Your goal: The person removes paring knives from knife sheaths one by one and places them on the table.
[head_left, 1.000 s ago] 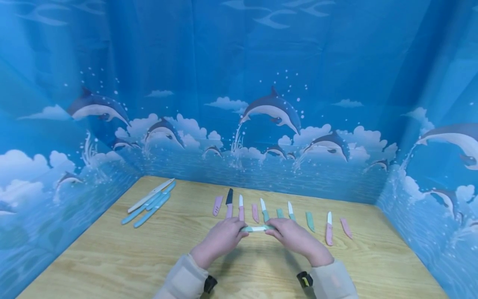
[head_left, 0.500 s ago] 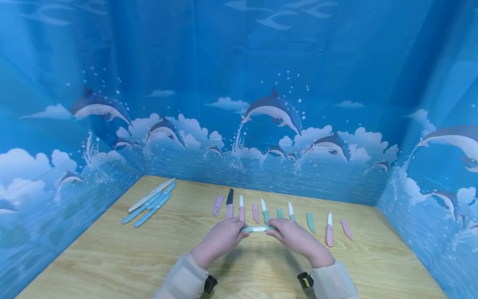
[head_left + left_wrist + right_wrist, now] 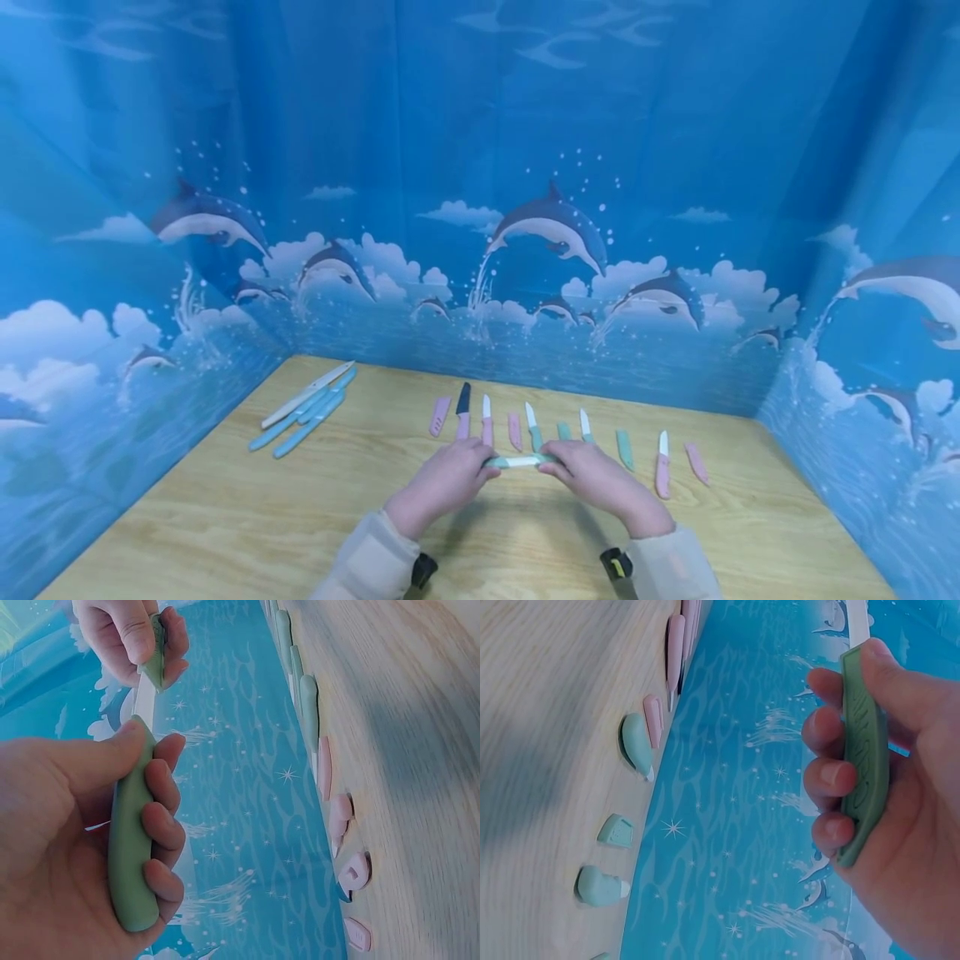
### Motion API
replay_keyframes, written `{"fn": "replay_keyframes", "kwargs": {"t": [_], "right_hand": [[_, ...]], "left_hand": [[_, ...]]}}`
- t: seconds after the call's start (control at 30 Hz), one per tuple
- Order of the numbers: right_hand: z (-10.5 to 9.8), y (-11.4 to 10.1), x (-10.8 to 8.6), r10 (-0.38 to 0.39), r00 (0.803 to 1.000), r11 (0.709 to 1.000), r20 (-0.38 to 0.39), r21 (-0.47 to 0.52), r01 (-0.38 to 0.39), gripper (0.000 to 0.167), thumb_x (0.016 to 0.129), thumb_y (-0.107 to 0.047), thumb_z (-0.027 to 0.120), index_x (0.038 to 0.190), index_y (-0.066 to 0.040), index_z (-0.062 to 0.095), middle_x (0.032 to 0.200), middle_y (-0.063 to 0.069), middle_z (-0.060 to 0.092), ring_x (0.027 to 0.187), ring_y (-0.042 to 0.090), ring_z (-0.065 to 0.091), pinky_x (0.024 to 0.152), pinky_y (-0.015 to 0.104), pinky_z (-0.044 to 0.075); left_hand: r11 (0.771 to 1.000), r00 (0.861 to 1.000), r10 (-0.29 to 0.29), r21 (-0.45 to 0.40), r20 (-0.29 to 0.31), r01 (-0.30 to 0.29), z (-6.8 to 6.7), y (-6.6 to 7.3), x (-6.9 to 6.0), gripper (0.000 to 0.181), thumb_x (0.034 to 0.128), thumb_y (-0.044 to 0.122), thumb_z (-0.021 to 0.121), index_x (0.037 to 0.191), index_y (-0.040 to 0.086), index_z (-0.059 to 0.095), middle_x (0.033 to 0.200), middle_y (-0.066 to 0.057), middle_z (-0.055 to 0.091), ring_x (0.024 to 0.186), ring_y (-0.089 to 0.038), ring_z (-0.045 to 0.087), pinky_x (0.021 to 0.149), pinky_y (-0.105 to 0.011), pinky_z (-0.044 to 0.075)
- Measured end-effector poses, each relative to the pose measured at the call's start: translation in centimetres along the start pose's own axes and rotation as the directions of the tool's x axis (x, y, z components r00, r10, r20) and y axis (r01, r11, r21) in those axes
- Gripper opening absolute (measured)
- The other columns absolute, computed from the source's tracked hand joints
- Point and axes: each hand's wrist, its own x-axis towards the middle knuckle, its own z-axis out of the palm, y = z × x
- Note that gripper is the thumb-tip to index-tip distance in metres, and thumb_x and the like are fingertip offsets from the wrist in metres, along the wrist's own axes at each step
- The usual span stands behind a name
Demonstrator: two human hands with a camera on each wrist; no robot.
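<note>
Your left hand (image 3: 446, 482) curls its fingers and thumb around the smooth, rounded green handle (image 3: 132, 832) of a small knife. Your right hand (image 3: 602, 478) grips a flat, tapered green sheath (image 3: 865, 754) with raised marks on its face. Between the hands runs the knife's straight white blade (image 3: 520, 462), its far end meeting the mouth of the sheath (how deep it sits, you cannot tell). You hold the pair level above the middle of the wood-grain worktop (image 3: 300, 517).

Beyond your hands, a loose row lies toward the worktop's back edge, the blades pointing to that edge. From the left come a slotted pink sheath (image 3: 440, 416), a pink-handled knife with a dark blade (image 3: 463, 411), a pink-handled knife with a white blade (image 3: 487, 417) and a narrow pink sheath (image 3: 514, 432). Next are two green-handled knives (image 3: 533, 429) and two green sheaths (image 3: 624, 450); nearest the right edge are another white-bladed pink knife (image 3: 663, 467) and a tapered pink sheath (image 3: 697, 463). Near the back left corner, long light-blue pieces (image 3: 318, 415) lie bunched with a slim white one (image 3: 307, 395).
</note>
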Motion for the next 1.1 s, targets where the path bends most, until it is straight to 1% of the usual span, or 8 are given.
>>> {"fn": "replay_keyframes", "kwargs": {"t": [0.3,0.43,0.57,0.73,0.83,0.9,1.03,1.1], "right_hand": [[-0.4,0.5,-0.4,0.019,1.0,1.0,-0.023,0.023,-0.018,0.016,0.096,-0.027,0.058,0.103,-0.014,0.067,0.086,-0.007,0.066,0.076,0.003,0.057,0.069,0.028,0.051],[-0.8,0.6,-0.6,0.028,0.999,1.0,-0.023,0.003,-0.028,0.016,0.097,-0.024,0.057,0.103,-0.012,0.066,0.09,-0.003,0.067,0.082,0.012,0.063,0.075,0.034,0.055],[-1.1,1.0,-0.9,0.067,0.997,0.998,-0.042,-0.014,-0.067,0.016,0.098,-0.022,0.056,0.104,-0.01,0.065,0.096,0.0,0.069,0.092,0.02,0.066,0.082,0.039,0.055],[-1.8,1.5,-1.1,0.166,0.986,0.985,-0.018,0.042,-0.165,0.018,0.099,-0.022,0.054,0.106,-0.008,0.062,0.09,-0.001,0.065,0.081,0.013,0.062,0.076,0.035,0.055],[-1.9,1.5,-1.2,0.219,0.976,0.973,0.012,0.075,-0.219,0.023,0.1,-0.024,0.053,0.112,-0.006,0.06,0.087,-0.002,0.064,0.077,0.009,0.059,0.075,0.033,0.054],[-1.9,1.5,-1.2,0.232,0.972,0.968,0.028,0.092,-0.233,0.026,0.1,-0.023,0.052,0.116,-0.004,0.057,0.083,0.0,0.063,0.072,0.01,0.058,0.071,0.032,0.054],[-1.5,1.1,-0.9,0.175,0.984,0.981,0.024,0.077,-0.176,0.024,0.1,-0.022,0.053,0.116,-0.004,0.055,0.084,0.005,0.064,0.07,0.016,0.06,0.068,0.033,0.053],[-1.1,0.8,-0.7,0.119,0.993,0.992,0.008,0.046,-0.12,0.023,0.099,-0.023,0.054,0.114,-0.006,0.057,0.095,0.006,0.067,0.081,0.02,0.065,0.075,0.037,0.054]], "left_hand": [[0.999,1.0,-0.018,-0.03,0.015,0.018,-0.3,-0.1,0.0,0.021,0.0939,0.026,0.062,0.105,0.01,0.069,0.092,0.002,0.064,0.083,-0.01,0.059,0.075,-0.028,0.053],[0.999,1.0,-0.015,-0.043,0.009,0.015,-0.6,-0.3,0.0,0.021,0.0939,0.025,0.062,0.105,0.009,0.068,0.092,0.001,0.064,0.083,-0.011,0.06,0.075,-0.028,0.054],[0.998,0.999,-0.026,-0.064,-0.028,0.024,-0.9,-0.7,-0.3,0.016,0.0927,0.02,0.063,0.102,0.007,0.067,0.09,-0.001,0.064,0.079,-0.011,0.059,0.072,-0.028,0.054],[0.99,0.998,-0.043,-0.137,-0.045,0.036,-1.4,-1.2,-0.3,0.015,0.0934,0.017,0.062,0.1,0.004,0.066,0.082,-0.001,0.06,0.066,-0.008,0.051,0.061,-0.023,0.049],[0.979,0.996,-0.078,-0.192,-0.053,0.066,-1.8,-1.5,-0.4,0.014,0.0936,0.014,0.061,0.099,0.001,0.065,0.075,-0.001,0.056,0.059,-0.008,0.046,0.053,-0.022,0.045],[0.968,0.992,-0.118,-0.23,-0.045,0.105,-2.0,-1.7,-0.5,0.012,0.0934,0.012,0.061,0.096,0.001,0.065,0.069,-0.001,0.053,0.055,-0.009,0.043,0.048,-0.021,0.042],[0.945,0.976,-0.217,-0.257,-0.028,0.203,-2.2,-2.3,-1.0,0.012,0.0922,0.013,0.062,0.091,0.001,0.065,0.063,0.0,0.051,0.051,-0.01,0.041,0.043,-0.02,0.036],[0.937,0.965,-0.26,-0.25,-0.024,0.246,-2.2,-2.6,-1.1,0.012,0.091,0.013,0.063,0.087,0.002,0.065,0.062,-0.001,0.05,0.051,-0.01,0.041,0.042,-0.019,0.035]]}}
